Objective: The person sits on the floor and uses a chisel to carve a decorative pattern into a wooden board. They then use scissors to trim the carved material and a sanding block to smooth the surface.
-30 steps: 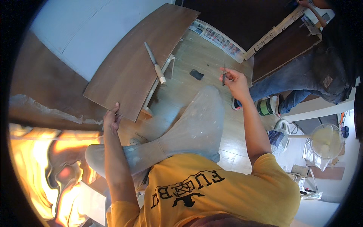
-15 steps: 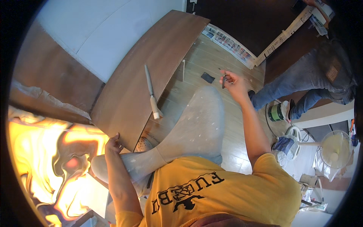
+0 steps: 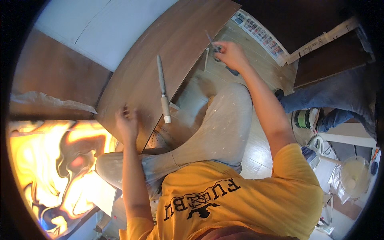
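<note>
My right hand (image 3: pixel 229 55) is closed around a pair of scissors (image 3: pixel 217 49), its narrow blades pointing up and away from me, near the far edge of the brown board (image 3: pixel 132 76). On that board lies a file (image 3: pixel 161 76) with a grey blade and a pale handle (image 3: pixel 166 110), which reaches past the board's edge. My left hand (image 3: pixel 127 122) is over the board's near left part, fingers loosely bent and apart, with nothing visible in them. Whether its fingertips touch the board I cannot tell.
A small dark square piece (image 3: pixel 232 71) lies on the tiled floor, partly behind my right wrist. Another person's jeans-clad legs (image 3: pixel 328 94) are at the right, beside a green-banded roll (image 3: pixel 303 119). A fan (image 3: pixel 355 176) stands at the lower right. Bright, swirled glare fills the lower left.
My right hand has moved left and farther away with the scissors, to the board's edge. My left hand has left the board's near corner and moved up over its surface. The view has shifted.
</note>
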